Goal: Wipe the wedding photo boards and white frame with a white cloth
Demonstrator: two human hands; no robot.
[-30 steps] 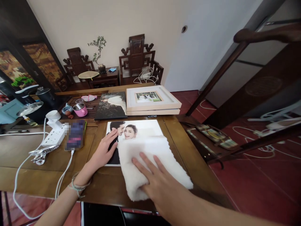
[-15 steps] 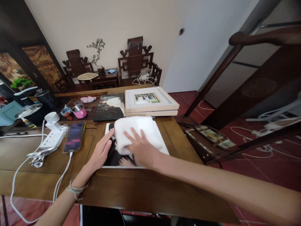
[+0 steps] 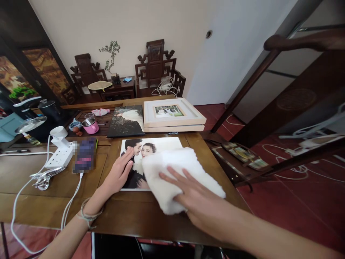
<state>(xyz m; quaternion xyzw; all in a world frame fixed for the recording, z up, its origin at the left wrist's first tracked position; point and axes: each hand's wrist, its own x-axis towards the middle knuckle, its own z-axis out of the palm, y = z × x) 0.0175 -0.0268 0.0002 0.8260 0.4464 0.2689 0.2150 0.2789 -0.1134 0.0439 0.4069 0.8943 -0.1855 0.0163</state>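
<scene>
A photo print (image 3: pixel 176 142) of a couple lies flat on the brown wooden table. Part of it is hidden beneath a folded white fluffy towel (image 3: pixel 172 162), which covers its lower right and reaches past its edge onto the table. My right hand (image 3: pixel 192 190) is on top of that towel with fingers spread, its thumb side tucked against the near fold, holding the cloth. At the photo's left edge rests my left hand (image 3: pixel 118 171), fingers stretched out over the dark-suited figure and nothing held.
Behind the photo lie two stacked pale wooden frames (image 3: pixel 175 124) and a dark picture panel (image 3: pixel 126 122). To the left are a phone (image 3: pixel 85 156) on a cable, a white power strip (image 3: pixel 60 154), a pink mug (image 3: pixel 91 126) and a kettle (image 3: pixel 48 111). A dark wooden chair (image 3: pixel 242 86) stands right.
My right hand has slid the towel rightward and toward me, uncovering the two faces and the photo's upper part. The left hand stays nearly where it was.
</scene>
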